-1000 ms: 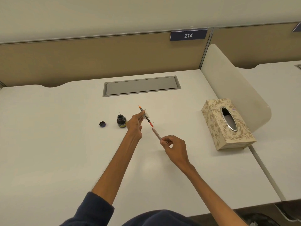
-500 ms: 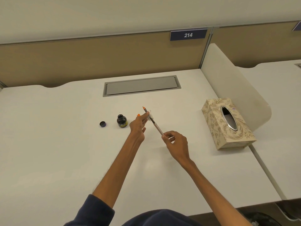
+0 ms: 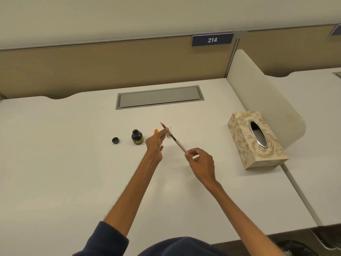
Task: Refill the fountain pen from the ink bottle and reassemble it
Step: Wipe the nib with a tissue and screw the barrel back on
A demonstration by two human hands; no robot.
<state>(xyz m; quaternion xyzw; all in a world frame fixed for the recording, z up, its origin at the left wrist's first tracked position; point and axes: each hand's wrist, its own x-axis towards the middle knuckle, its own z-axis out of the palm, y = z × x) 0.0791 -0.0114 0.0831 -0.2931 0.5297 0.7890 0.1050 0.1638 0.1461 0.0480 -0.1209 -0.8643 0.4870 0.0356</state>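
Observation:
The fountain pen [image 3: 178,144] is held above the white desk [image 3: 73,172], orange nib pointing up and away, silver barrel toward me. My left hand [image 3: 156,143] pinches its dark front section near the nib. My right hand [image 3: 200,161] pinches the barrel's rear end. A small white tissue scrap [image 3: 168,135] lies just behind the left fingers. An orange pen part [image 3: 156,130] shows on the desk beside the left hand. The open ink bottle [image 3: 137,137] stands left of that hand, its dark cap [image 3: 115,140] further left.
A patterned tissue box [image 3: 239,137] stands on the right near a rounded white divider [image 3: 258,93]. A grey cable hatch [image 3: 158,97] is set into the desk at the back. A tan partition with a sign reading 214 [image 3: 212,39] closes off the far side.
The barrel in my right hand has slid up along the pen toward the front section, so the two hands are closer together and the pen looks shorter.

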